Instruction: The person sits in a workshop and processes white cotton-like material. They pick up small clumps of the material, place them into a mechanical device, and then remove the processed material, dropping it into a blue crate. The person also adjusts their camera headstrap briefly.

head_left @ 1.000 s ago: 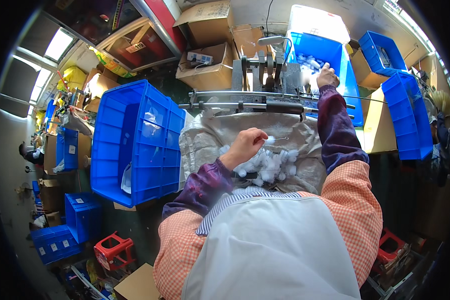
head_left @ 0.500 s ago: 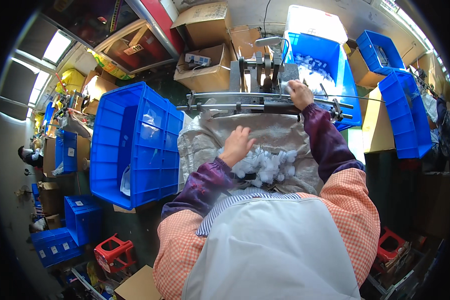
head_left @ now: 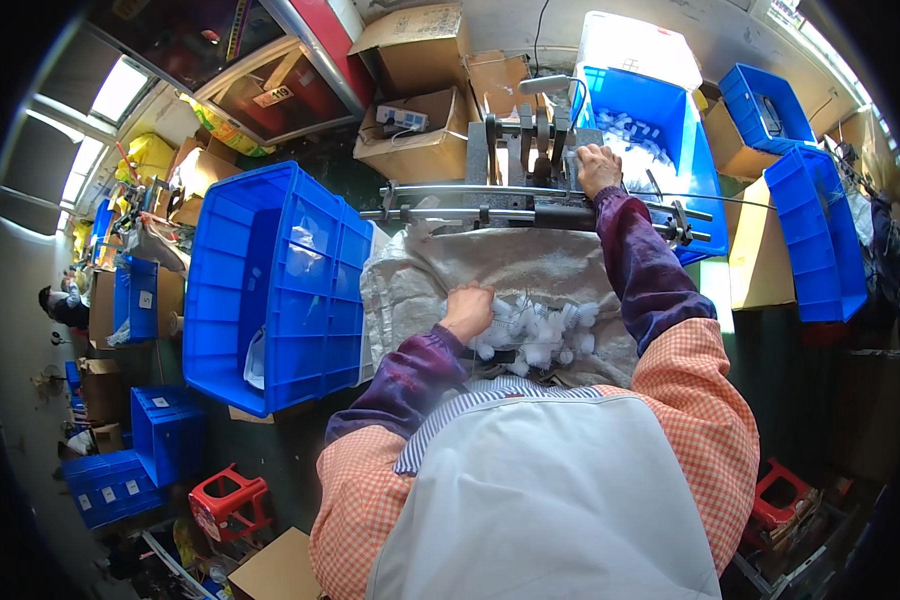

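Observation:
My left hand is closed at the left edge of a pile of white tufted pieces with thin dark stems. Its fingers curl downward, and what they hold, if anything, is hidden. The pile lies on a greyish woven cloth spread across my lap. Farther off, my right hand is closed over the right side of a dark metal machine, and its fingertips hide what they grip. Two metal rods run crosswise along the machine's near side.
Left of the cloth stands a large blue crate. Behind my right hand, another blue bin holds white pieces. Cardboard boxes sit beyond the machine. More blue crates stand at right, and a red stool is at lower left.
My left hand has come down and closed at the left edge of the pile. My right hand has shifted slightly away from me along the machine's right side. The view has shifted slightly.

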Demonstrator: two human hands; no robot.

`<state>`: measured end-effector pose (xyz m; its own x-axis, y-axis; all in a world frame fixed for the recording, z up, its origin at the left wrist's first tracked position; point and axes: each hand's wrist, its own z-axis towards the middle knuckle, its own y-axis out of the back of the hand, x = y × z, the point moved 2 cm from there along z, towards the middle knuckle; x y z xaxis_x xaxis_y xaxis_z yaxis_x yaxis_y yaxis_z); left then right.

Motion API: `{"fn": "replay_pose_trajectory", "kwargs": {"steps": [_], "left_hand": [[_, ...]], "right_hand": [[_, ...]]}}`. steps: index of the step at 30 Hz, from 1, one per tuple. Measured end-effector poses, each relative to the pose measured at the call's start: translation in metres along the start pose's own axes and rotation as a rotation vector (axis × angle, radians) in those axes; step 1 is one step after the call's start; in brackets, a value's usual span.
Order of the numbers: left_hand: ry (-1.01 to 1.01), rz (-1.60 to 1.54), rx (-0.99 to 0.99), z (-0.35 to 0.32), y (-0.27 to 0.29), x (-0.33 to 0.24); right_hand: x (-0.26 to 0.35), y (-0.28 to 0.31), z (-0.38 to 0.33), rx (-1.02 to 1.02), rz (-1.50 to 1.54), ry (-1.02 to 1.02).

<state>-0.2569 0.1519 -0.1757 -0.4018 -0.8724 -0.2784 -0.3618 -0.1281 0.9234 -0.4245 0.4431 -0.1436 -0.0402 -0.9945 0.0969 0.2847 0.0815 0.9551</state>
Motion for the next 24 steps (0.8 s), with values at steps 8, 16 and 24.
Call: {"fn": "replay_pose_trajectory", "kwargs": {"steps": [8,16,24], "left_hand": [[0.006,-0.237,-0.146,0.0,-0.003,0.002],[-0.056,-0.31,-0.232,-0.003,-0.003,0.004],[-0.108,-0.502,-0.413,-0.002,0.011,-0.005]], "right_hand": [[0.0,-0.001,0.0,-0.025,0.022,-0.007],[0.001,0.001,0.001,0.039,0.014,-0.012],[-0.002,0.0,0.008,0.142,0.083,-0.091]]}}
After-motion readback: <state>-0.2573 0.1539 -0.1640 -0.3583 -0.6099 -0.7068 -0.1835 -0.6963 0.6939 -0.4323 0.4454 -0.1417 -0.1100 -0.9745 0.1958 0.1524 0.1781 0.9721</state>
